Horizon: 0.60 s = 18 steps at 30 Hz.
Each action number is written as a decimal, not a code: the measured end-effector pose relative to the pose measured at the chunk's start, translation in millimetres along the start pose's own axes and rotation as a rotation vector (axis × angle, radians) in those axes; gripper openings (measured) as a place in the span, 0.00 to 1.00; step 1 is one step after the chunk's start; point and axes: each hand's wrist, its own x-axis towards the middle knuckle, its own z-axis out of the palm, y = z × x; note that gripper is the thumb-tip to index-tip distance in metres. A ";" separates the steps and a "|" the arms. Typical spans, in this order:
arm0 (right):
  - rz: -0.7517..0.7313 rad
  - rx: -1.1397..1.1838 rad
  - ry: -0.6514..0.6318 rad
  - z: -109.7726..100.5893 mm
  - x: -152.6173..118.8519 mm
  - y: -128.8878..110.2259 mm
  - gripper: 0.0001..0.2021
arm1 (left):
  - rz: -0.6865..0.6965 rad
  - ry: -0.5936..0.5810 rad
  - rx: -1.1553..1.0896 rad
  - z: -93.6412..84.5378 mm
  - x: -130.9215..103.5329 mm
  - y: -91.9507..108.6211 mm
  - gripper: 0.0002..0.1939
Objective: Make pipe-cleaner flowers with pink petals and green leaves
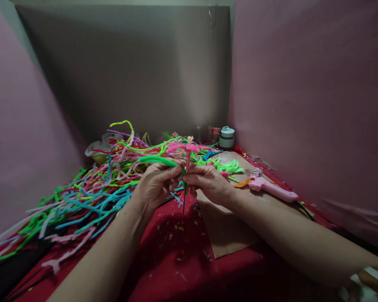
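Observation:
My left hand [160,181] is closed on a green pipe cleaner [159,160], whose free length bends out to the left. Its other end meets the stem of a pink pipe-cleaner flower [189,147] with a pale centre. Fingers of my right hand [209,180] pinch that stem just under the bloom, which stands upright. Green fuzz wraps part of the stem between my hands, and a thin dark end pokes out below. My fingertips almost meet and hide part of the join.
A tangled heap of coloured pipe cleaners [113,197] covers the left side. Rightward, a pink glue gun [272,187] lies on brown cardboard [227,235]. A light-blue lidded container [227,137] stands at the back. Small scraps dot the red cloth [164,260]. Walls close in around.

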 end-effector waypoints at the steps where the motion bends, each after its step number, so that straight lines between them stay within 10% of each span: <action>1: 0.013 0.002 0.014 -0.2 0.0 -0.1 0.07 | -0.006 0.005 0.008 0.4 -0.2 1.1 0.09; 18: 0.031 -0.058 0.339 -6.6 6.3 -5.4 0.08 | 0.018 0.009 0.565 6.1 0.4 -6.9 0.13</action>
